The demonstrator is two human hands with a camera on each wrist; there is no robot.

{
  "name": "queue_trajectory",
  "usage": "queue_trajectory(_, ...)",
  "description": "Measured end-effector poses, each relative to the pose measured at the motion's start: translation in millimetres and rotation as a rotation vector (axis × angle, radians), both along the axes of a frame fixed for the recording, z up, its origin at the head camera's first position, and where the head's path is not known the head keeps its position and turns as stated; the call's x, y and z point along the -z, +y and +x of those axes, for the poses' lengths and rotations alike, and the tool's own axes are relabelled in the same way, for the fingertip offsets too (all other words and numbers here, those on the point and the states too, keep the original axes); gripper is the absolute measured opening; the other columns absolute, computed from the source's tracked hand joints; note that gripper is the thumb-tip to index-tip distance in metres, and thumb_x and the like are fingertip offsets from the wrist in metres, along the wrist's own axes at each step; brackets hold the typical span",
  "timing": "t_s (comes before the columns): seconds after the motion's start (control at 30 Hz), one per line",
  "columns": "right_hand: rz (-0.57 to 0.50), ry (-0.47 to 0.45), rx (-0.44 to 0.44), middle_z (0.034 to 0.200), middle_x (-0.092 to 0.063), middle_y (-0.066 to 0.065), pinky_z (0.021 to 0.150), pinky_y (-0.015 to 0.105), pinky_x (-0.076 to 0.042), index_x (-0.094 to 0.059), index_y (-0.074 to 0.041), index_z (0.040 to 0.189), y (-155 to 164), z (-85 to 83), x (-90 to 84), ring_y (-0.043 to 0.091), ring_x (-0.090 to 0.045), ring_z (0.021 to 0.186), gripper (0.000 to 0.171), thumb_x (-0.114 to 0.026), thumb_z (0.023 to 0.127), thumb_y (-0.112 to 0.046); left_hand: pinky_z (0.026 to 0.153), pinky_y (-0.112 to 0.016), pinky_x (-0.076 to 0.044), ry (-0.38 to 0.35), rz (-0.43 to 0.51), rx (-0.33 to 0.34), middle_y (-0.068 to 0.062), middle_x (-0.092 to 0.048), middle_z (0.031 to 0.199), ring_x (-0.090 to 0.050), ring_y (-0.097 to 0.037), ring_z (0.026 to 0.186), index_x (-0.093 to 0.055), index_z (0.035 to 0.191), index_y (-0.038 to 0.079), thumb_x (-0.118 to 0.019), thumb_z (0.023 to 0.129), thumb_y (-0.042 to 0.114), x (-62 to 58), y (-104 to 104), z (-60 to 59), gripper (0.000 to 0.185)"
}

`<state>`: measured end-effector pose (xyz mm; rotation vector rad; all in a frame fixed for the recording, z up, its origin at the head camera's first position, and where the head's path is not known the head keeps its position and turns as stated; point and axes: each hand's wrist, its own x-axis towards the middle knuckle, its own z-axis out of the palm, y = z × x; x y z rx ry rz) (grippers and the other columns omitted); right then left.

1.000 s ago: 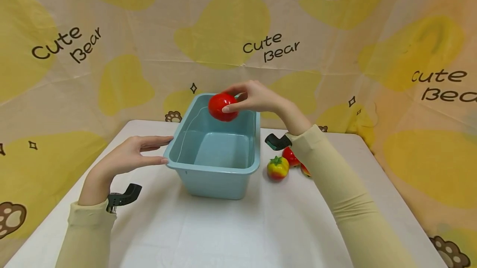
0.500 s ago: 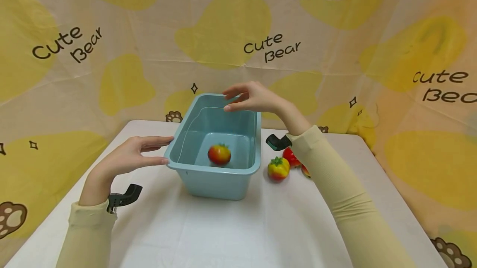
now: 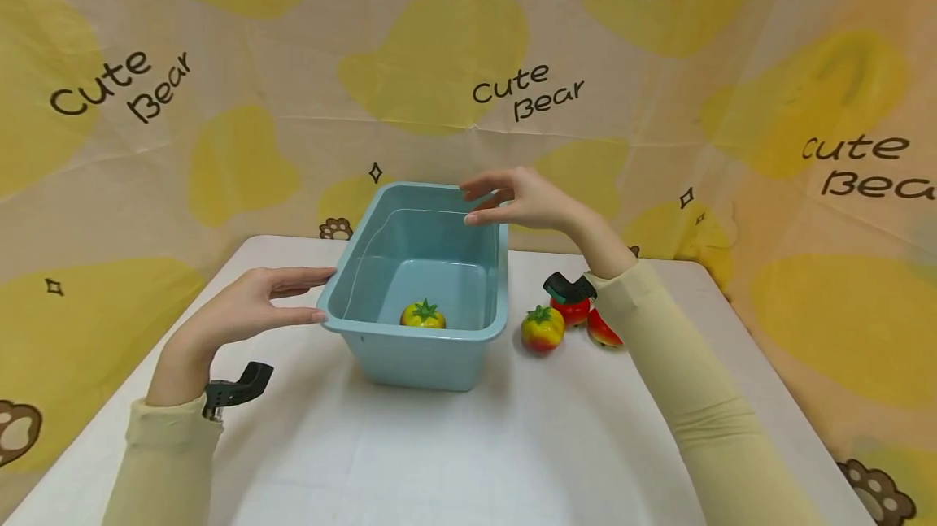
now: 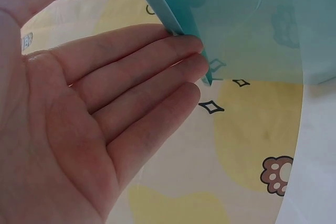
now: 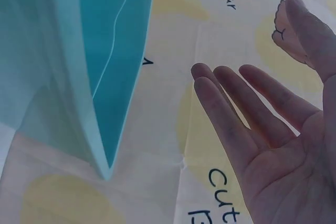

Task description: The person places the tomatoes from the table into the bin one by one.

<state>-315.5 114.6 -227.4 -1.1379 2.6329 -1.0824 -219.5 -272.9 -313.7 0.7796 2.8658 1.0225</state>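
Observation:
A light blue plastic bin (image 3: 420,359) stands on the white table. Inside it, near the front wall, lies a yellow and red toy tomato (image 3: 423,317) with a green leafy top, its lower part hidden by the rim. My left hand (image 3: 245,313) rests straight fingertips and thumb against the bin's left rim; the left wrist view has those fingers (image 4: 152,77) extended at the edge. Over the far right rim hovers my right hand (image 3: 523,199), fingers loosely spread and holding nothing. In the right wrist view its fingers (image 5: 231,124) are apart from the bin.
To the right of the bin sit a yellow-red toy tomato (image 3: 542,331), a red one (image 3: 574,312) and another (image 3: 603,331) partly covered by the right sleeve (image 3: 673,371). A patterned cloth (image 3: 439,46) hangs close behind the table.
The right hand let go of the toy tomato, which dropped into the bin and settled with its green top up. That hand then shifted a little to the right. The left hand stayed at the rim.

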Motion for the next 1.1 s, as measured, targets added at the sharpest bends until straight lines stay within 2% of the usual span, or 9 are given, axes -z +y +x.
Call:
queue_trajectory(0.23, -0.014, -0.012, 0.025, 0.123, -0.063, 0.014, 0.097, 0.041, -0.051, -0.055, -0.004, 0.131, 12.4, 19.1, -1.4, 0.028, -0.064, 0.108, 0.048, -0.071, 0.086, -0.015, 0.093, -0.004, -0.040, 0.001, -0.007, -0.005, -0.002, -0.057, 0.134, -0.056, -0.026, 0.121, -0.054, 0.136, 0.017, -0.073, 0.082, 0.038, -1.4, -0.8, 1.8, 0.061)
queue_trajectory(0.47, -0.036, 0.009, 0.018, 0.121, -0.065, 0.009, 0.094, 0.040, -0.054, -0.057, -0.010, 0.130, 34.0, 8.2, 16.6, 0.023, -0.067, 0.104, 0.050, -0.073, 0.084, -0.023, 0.093, -0.005, -0.041, -0.008, -0.013, -0.013, -0.002, -0.057, 0.135, -0.056, -0.026, 0.121, -0.053, 0.136, 0.019, -0.073, 0.082, 0.040, -0.2, -1.6, 0.7, 0.061)
queue_trajectory(0.73, -0.034, 0.004, 0.061, 0.124, -0.063, 0.008, 0.088, 0.037, -0.056, -0.059, -0.015, 0.128, 57.5, 12.6, 25.5, 0.022, -0.065, 0.105, 0.050, -0.074, 0.083, -0.028, 0.093, -0.005, -0.040, -0.008, -0.012, -0.013, -0.002, -0.057, 0.135, -0.056, -0.026, 0.121, -0.053, 0.136, 0.020, -0.072, 0.082, 0.040, -0.1, -0.7, 1.1, 0.061)
queue_trajectory(0.9, -0.020, 0.021, 0.088, 0.124, -0.063, 0.007, 0.087, 0.037, -0.057, -0.058, -0.013, 0.129, 72.5, 15.1, 31.1, 0.023, -0.065, 0.106, 0.050, -0.074, 0.084, -0.026, 0.094, -0.005, -0.041, -0.006, -0.012, -0.011, -0.002, -0.057, 0.134, -0.056, -0.027, 0.121, -0.053, 0.136, 0.020, -0.072, 0.082, 0.040, -1.0, 0.6, 1.7, 0.061)
queue_trajectory(1.1, -0.012, -0.010, 0.127, 0.127, -0.061, 0.010, 0.088, 0.039, -0.056, -0.057, -0.012, 0.130, 90.2, 18.5, 39.5, 0.025, -0.064, 0.108, 0.049, -0.072, 0.085, -0.024, 0.094, -0.005, -0.041, 0.002, -0.012, -0.004, -0.001, -0.057, 0.134, -0.056, -0.026, 0.121, -0.053, 0.136, 0.019, -0.073, 0.082, 0.038, -1.0, 1.5, 1.3, 0.060)
